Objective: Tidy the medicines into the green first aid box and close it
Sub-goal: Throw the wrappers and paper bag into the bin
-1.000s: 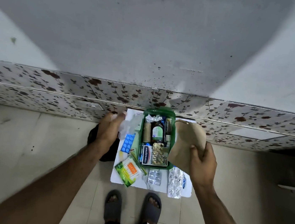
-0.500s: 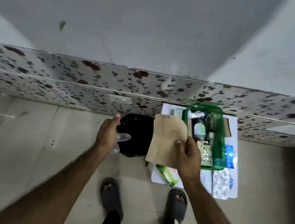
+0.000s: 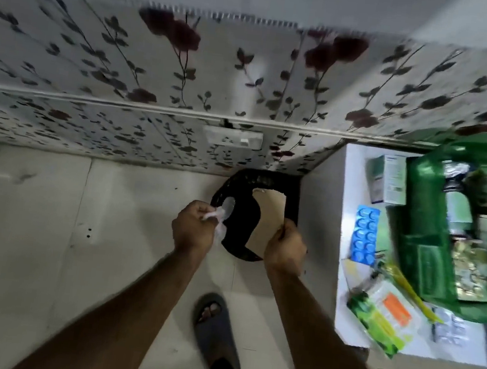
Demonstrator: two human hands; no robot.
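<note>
The open green first aid box [image 3: 421, 224] stands on a white table [image 3: 327, 194] at the right, packed with bottles and blister packs. Beside it lie a blue blister strip [image 3: 364, 236], a small white-green carton [image 3: 388, 183] and a green-orange packet [image 3: 385, 318]. My left hand [image 3: 192, 227] pinches a crumpled clear plastic wrapper [image 3: 225, 212] over a black bin [image 3: 242, 211] on the floor. My right hand [image 3: 285, 247] holds a brown paper bag [image 3: 267, 218] whose upper part is inside the bin.
A floral-tiled wall [image 3: 156, 81] with a white socket [image 3: 232, 137] runs behind the bin. The floor [image 3: 47, 221] is pale tile. My foot in a grey slipper [image 3: 215, 328] stands just below the bin. More blister strips [image 3: 448, 329] lie at the table's front edge.
I have turned left and leaned down from the box toward the bin. Both hands moved over the bin, the paper bag going down into it while the left hand brought the plastic wrapper to its rim.
</note>
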